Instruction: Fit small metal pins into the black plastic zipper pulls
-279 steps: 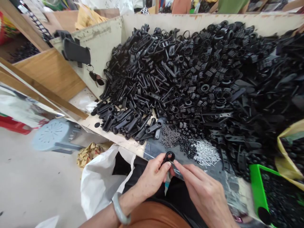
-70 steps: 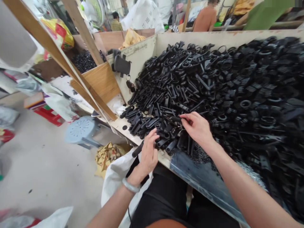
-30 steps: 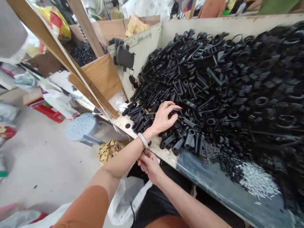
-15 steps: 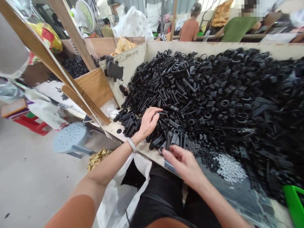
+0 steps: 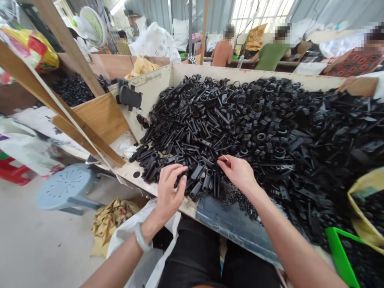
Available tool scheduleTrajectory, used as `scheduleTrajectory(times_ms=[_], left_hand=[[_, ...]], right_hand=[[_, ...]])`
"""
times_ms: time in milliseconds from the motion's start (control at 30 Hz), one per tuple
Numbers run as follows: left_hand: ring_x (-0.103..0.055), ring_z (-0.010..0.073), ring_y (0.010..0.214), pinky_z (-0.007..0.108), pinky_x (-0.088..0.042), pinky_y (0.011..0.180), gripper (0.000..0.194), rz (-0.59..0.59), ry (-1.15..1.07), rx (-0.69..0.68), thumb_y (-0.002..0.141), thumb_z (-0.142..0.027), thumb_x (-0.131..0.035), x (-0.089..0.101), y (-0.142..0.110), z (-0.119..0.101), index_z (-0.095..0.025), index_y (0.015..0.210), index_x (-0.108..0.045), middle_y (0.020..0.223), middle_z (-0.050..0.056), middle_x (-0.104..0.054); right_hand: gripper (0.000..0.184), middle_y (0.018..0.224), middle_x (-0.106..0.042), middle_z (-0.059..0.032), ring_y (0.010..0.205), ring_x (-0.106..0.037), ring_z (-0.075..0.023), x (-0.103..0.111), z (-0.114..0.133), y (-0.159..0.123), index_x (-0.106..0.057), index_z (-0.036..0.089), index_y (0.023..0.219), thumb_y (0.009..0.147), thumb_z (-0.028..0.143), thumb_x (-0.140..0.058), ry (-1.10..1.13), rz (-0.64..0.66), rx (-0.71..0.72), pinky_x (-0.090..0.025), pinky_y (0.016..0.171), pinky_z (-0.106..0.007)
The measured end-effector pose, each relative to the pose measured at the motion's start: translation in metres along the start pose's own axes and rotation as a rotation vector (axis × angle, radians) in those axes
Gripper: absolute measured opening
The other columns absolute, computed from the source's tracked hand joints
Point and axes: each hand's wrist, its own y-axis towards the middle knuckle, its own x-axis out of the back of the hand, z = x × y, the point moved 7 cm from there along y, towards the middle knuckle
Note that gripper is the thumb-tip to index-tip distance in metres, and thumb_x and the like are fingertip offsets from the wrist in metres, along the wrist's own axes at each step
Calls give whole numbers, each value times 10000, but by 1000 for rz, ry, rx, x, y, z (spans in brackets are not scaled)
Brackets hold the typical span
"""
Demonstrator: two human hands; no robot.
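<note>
My left hand [image 5: 170,192], with a pale bangle at the wrist, is curled at the near edge of the black pile. Between its thumb and fingers is a black plastic part [image 5: 180,177], mostly covered by the fingers. My right hand [image 5: 238,170] pinches a thin silver pin [image 5: 225,157] between thumb and fingertips, over the front of the pile. Between the hands lie flat black handle-like pieces [image 5: 198,171] with round ends. Beneath my right hand are small dark bits [image 5: 229,192]. My right forearm hides most of the loose silver pins.
A large heap of black plastic parts [image 5: 264,116] fills the walled bench. At right stand a green bin [image 5: 337,248] and a yellow sack [image 5: 360,184]. A blue stool [image 5: 64,186] is at left; a wooden post [image 5: 66,48] rises nearby. Several people work beyond the back wall.
My left hand has drawn back from the pile toward me. My right hand no longer holds the black part upright; it has moved forward and now pinches a silver pin. The view has shifted right.
</note>
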Motion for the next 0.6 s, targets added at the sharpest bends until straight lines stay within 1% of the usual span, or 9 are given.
scheduleTrajectory(times_ms=[67,133,267,333,400,467,533,567,600], left_hand=[[-578,235,1149,431,-474,1014,251,15,-10,-3,998,-158,-538,-3,-10,-11,-233,1209,-653,1185,89,-659],[-578,236,1141,434,-481,1005,257,40,-31,14,993,-153,-544,-9,-17,-17,-249,1205,-652,1182,88,-657],[-591,241,1127,440,-485,996,250,55,-74,73,991,-163,-539,-16,-27,-20,-268,1175,-671,1161,83,-669],[-604,243,1121,443,-481,1001,238,49,-109,117,990,-182,-540,-16,-30,-19,-274,1152,-688,1148,77,-683],[-623,242,1094,425,-490,978,204,54,-186,204,985,-223,-557,-16,-31,-16,-273,1110,-710,1116,68,-703],[-654,221,969,369,-520,874,170,81,-343,385,980,-299,-582,-18,-31,-9,-258,1066,-723,1027,55,-724],[-647,177,763,292,-511,680,232,153,-614,672,974,-414,-594,-29,-34,-1,-230,1051,-713,909,46,-729],[-629,158,677,262,-479,592,315,230,-780,837,969,-486,-584,-38,-38,-1,-210,1065,-702,870,51,-731],[-620,148,622,242,-448,532,414,338,-947,995,961,-562,-566,-49,-44,-5,-188,1090,-690,855,67,-737]], right_hand=[[234,996,-777,-64,892,-707,-232,-5,-4,9,-776,245,1040,962,388,-607,-75,36,27,-414,668,-287],[210,1052,-767,-76,928,-709,-241,-12,-1,13,-780,235,976,943,387,-639,-140,62,60,-430,677,-292],[221,1071,-751,-92,972,-709,-241,-21,10,17,-772,219,946,980,269,-559,-230,62,113,-450,714,-295],[266,1063,-744,-99,957,-711,-234,-17,11,19,-767,211,950,1000,238,-507,-254,46,132,-455,723,-293],[297,1068,-735,-107,941,-712,-233,-5,6,19,-762,196,975,1018,238,-471,-262,16,146,-457,722,-294],[313,1075,-724,-111,941,-711,-236,13,-2,12,-754,182,1011,1035,249,-450,-261,-20,159,-458,718,-295],[319,1074,-718,-98,950,-707,-224,31,-10,-7,-750,188,1043,1051,275,-443,-245,-45,191,-461,723,-284],[319,1073,-717,-81,951,-704,-205,37,-11,-21,-749,206,1057,1060,297,-444,-225,-49,226,-462,731,-271],[315,1061,-716,-57,933,-701,-174,40,-10,-38,-751,233,1060,1066,320,-448,-190,-41,289,-463,737,-250]])
